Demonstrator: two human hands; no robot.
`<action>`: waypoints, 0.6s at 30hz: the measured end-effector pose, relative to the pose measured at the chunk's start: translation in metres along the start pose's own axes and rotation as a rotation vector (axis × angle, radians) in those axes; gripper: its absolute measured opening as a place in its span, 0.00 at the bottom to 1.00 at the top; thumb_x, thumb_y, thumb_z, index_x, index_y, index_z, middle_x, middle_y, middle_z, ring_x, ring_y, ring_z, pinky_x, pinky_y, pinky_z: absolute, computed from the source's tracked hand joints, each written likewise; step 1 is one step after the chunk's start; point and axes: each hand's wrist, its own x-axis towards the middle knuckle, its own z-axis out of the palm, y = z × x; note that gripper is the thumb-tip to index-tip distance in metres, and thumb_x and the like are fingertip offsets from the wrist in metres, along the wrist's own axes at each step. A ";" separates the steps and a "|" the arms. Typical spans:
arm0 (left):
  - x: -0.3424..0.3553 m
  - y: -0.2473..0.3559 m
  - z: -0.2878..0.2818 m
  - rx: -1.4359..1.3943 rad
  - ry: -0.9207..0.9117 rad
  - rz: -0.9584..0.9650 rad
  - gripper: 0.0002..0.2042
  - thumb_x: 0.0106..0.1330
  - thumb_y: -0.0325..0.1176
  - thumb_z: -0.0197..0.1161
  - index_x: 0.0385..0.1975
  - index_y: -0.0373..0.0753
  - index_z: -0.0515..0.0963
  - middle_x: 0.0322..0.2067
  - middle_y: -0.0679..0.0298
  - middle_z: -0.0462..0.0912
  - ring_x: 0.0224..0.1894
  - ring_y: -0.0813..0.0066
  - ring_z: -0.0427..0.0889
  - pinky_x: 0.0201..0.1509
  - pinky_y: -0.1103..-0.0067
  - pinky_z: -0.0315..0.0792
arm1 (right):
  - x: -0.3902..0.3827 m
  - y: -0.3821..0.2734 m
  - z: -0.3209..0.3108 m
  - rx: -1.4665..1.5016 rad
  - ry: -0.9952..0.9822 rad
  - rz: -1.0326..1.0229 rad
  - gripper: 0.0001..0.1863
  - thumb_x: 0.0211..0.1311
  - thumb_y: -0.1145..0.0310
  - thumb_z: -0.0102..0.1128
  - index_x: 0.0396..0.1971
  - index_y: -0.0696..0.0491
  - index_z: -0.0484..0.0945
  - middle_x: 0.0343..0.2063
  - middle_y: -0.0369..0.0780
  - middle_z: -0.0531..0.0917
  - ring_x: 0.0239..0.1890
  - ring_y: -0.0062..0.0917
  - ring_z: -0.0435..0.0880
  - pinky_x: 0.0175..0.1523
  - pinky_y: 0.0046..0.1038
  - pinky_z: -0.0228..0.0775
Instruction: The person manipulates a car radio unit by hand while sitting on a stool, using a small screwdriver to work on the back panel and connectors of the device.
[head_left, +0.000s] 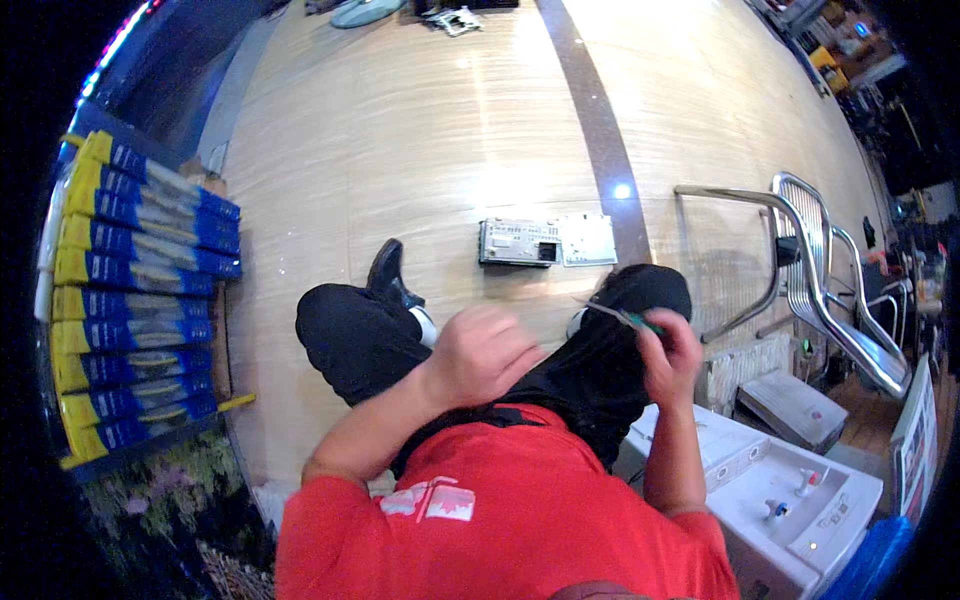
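My right hand is closed around the green handle of a screwdriver, held above my right knee with its thin metal shaft pointing left. Over my lap, my left hand is curled with its fingers pressed together; slight blur hides whatever they may hold. On the floor in front of my feet lies a flat metal-cased electronic unit with slots and a dark square opening. A pale metal plate lies against its right side. Neither hand touches these two pieces.
Blue and yellow boxes are stacked at the left. A chrome metal bench stands on the right. Behind my right arm is a white water dispenser with two taps. More parts lie at the far end of the tiled floor.
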 end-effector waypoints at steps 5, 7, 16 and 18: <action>0.102 -0.004 0.067 -0.193 -0.051 0.380 0.10 0.55 0.35 0.70 0.22 0.41 0.74 0.21 0.62 0.72 0.24 0.62 0.75 0.27 0.69 0.68 | -0.140 0.007 -0.069 -0.014 0.337 0.390 0.05 0.65 0.79 0.57 0.40 0.59 0.76 0.29 0.36 0.78 0.25 0.17 0.75 0.30 0.20 0.68; 0.120 0.003 0.092 -0.272 -0.038 0.465 0.14 0.56 0.36 0.69 0.19 0.42 0.68 0.20 0.62 0.69 0.23 0.61 0.74 0.26 0.67 0.67 | -0.179 0.000 -0.076 0.019 0.434 0.453 0.05 0.66 0.79 0.56 0.41 0.59 0.75 0.28 0.36 0.77 0.25 0.17 0.75 0.30 0.20 0.68; 0.017 -0.004 0.071 -0.189 -0.101 0.204 0.09 0.57 0.35 0.70 0.23 0.41 0.77 0.21 0.62 0.73 0.26 0.63 0.76 0.31 0.70 0.70 | -0.087 0.013 -0.036 0.064 0.193 0.293 0.05 0.63 0.79 0.60 0.38 0.59 0.78 0.30 0.37 0.81 0.28 0.18 0.78 0.33 0.20 0.70; -0.036 -0.004 0.039 -0.087 -0.138 0.015 0.08 0.56 0.34 0.71 0.23 0.40 0.78 0.21 0.61 0.75 0.25 0.61 0.77 0.31 0.69 0.71 | -0.039 0.018 -0.008 -0.085 0.004 0.046 0.05 0.61 0.78 0.62 0.37 0.59 0.80 0.31 0.40 0.83 0.29 0.21 0.81 0.35 0.23 0.73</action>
